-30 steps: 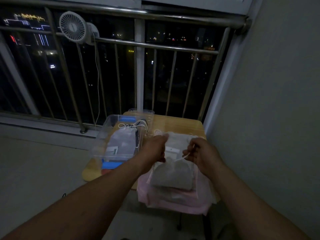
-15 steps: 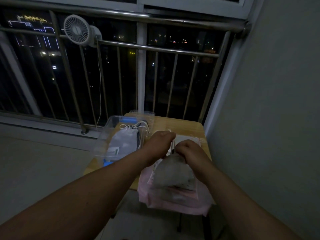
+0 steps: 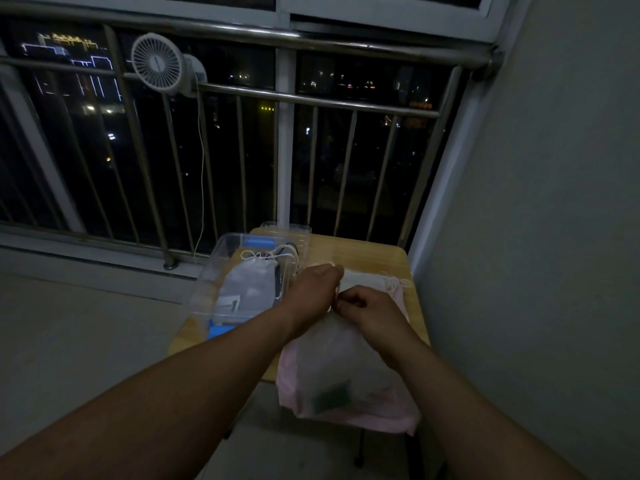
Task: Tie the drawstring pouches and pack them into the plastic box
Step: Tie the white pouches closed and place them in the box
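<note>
The light is dim and much is lost to it: the cord of the pouch (image 3: 341, 362) shows only as a faint pale strand between the two fists, and I cannot make out any knot. The left hand (image 3: 313, 292) turns its back to the camera, so its fingertips are hidden. Its fingers curl in at the pouch's gathered top. The right hand (image 3: 370, 311), just right of it and nearly touching, is curled too, pinching that same top. Both forearms run off the lower edge of the frame. The pouch is grey and half see-through, with a dark blurred label near its lower end. It stretches from the hands toward the bottom of the frame, lying on a pile of pink pouches (image 3: 398, 419) that droops over the near edge of the table (image 3: 367, 252). Pale fabric above the hands is partly covered by them. Left of the left hand stands the clear box (image 3: 207, 289), open, with a tied pouch (image 3: 247, 285) inside. At upper left a fan (image 3: 157, 64) sits on the railing.
</note>
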`<action>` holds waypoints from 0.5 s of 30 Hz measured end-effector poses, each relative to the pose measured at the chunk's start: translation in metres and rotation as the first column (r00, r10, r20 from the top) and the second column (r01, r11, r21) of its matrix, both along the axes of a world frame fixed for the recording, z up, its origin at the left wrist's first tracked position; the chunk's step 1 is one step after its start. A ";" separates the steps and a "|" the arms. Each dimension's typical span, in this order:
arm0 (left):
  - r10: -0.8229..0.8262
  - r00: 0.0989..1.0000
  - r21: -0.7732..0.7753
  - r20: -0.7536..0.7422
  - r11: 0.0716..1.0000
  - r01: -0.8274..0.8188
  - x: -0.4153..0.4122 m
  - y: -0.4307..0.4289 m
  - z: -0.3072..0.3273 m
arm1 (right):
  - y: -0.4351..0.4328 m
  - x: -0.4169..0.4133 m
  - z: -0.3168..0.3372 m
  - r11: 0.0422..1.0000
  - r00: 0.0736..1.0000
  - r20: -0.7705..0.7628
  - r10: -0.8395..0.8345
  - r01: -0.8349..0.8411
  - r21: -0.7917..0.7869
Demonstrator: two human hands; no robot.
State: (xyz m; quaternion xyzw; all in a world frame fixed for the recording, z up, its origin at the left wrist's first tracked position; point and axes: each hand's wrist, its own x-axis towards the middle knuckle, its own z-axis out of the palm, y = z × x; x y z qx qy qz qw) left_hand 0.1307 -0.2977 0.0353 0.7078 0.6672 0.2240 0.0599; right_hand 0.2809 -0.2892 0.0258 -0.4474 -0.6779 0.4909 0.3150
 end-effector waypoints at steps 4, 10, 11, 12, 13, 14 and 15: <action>0.053 0.957 -0.062 0.286 0.997 -0.037 0.003 0.000 -0.006 | -0.001 -0.001 -0.004 0.993 0.998 -0.054 -0.040 0.034 -0.114; 0.196 0.570 -0.161 0.798 0.981 -0.111 0.013 -0.014 -0.007 | -0.003 -0.002 -0.020 0.968 0.982 -0.151 -0.111 0.072 -0.242; 0.228 0.470 -0.195 0.853 0.974 -0.118 0.014 -0.015 -0.008 | -0.005 -0.002 -0.023 0.960 0.976 -0.189 -0.106 0.051 -0.274; 0.251 0.360 -0.228 0.899 0.968 -0.106 0.015 -0.017 -0.006 | -0.005 -0.001 -0.026 0.953 0.966 -0.240 -0.099 0.023 -0.303; 0.272 0.271 -0.257 0.923 0.962 -0.089 0.016 -0.018 -0.006 | -0.005 -0.001 -0.030 0.946 0.951 -0.295 -0.093 -0.008 -0.324; 0.284 0.223 -0.274 0.933 0.959 -0.076 0.016 -0.020 -0.004 | -0.005 0.001 -0.032 0.941 0.934 -0.348 -0.087 -0.038 -0.337; 0.293 0.208 -0.284 0.933 0.956 -0.072 0.015 -0.020 -0.005 | -0.004 0.002 -0.033 0.935 0.920 -0.385 -0.079 -0.065 -0.348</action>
